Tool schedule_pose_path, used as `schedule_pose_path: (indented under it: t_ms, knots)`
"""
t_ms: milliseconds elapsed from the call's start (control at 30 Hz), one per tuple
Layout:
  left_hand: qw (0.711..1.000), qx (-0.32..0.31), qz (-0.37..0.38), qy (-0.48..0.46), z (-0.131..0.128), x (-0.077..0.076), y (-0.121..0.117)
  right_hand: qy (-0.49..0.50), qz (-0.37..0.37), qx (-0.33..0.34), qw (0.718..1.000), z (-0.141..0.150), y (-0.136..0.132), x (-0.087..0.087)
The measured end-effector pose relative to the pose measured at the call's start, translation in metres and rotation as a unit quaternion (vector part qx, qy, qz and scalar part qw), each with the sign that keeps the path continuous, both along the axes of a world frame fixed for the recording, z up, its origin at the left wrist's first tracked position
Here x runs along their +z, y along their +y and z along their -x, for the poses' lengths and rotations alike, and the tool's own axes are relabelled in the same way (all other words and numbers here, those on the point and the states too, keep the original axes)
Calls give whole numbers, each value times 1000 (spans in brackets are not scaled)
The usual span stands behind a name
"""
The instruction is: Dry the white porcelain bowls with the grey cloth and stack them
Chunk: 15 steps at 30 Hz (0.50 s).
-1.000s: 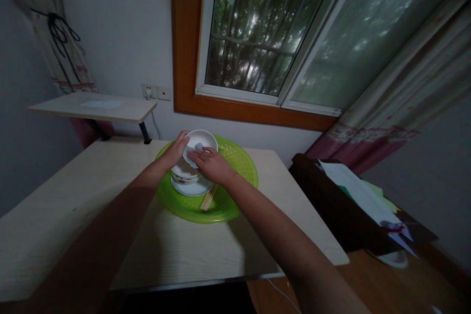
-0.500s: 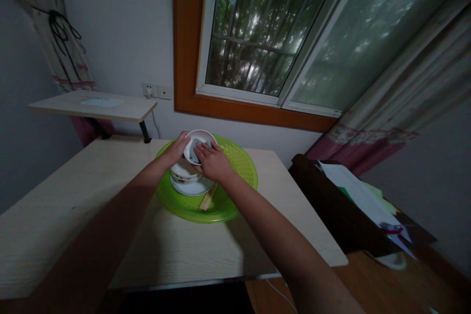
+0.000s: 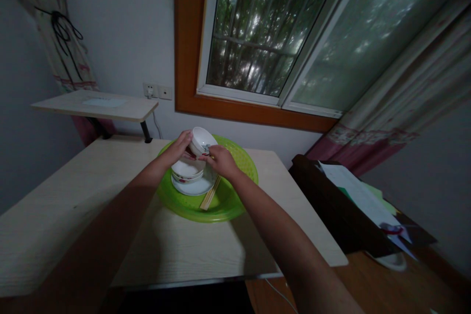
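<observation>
My left hand [image 3: 180, 148] grips a white bowl [image 3: 203, 137] by its left side, tilted above the other dishes. My right hand [image 3: 221, 162] is closed at the bowl's lower right rim. A small bit of grey cloth [image 3: 206, 148] shows beside its fingers; the rest is hidden. Below the held bowl sit stacked white bowls [image 3: 187, 175] with a red pattern on the outside. They rest on a white plate [image 3: 195, 188] in a green plastic basket [image 3: 221, 215]. Wooden chopsticks [image 3: 210, 195] lie to the right of the plate.
The basket stands on a pale wooden table [image 3: 191, 250] against the wall. A raised shelf [image 3: 99, 105] with a sheet of paper is at the back left. Right of the table is a dark piece of furniture [image 3: 324, 201] bearing papers [image 3: 353, 189].
My right hand has moved from the inside of the bowl to its lower right rim. The bowl has shifted slightly right, and most of the grey cloth is now out of sight.
</observation>
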<state>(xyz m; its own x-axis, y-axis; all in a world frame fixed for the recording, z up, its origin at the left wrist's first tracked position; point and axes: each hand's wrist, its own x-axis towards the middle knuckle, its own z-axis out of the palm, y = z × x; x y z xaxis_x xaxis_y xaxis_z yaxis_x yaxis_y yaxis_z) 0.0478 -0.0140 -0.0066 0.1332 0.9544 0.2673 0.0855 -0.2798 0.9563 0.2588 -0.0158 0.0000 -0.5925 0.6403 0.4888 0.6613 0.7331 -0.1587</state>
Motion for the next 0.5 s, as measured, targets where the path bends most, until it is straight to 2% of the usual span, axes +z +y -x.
schedule_pose_path:
  t_ms: [100,200,300,500]
  knots:
    - [1000,-10,1,5,1,-1,-1,88,72,18,993,-5,5,-4]
    - [999,-2,-14,48,3,-3,2,177,162,43,970,-8,10,-8]
    - [996,10,-32,88,5,-5,5,273,249,62,927,-9,13,-9]
    - [967,77,-143,198,5,-10,9,405,372,110,828,-8,16,-6]
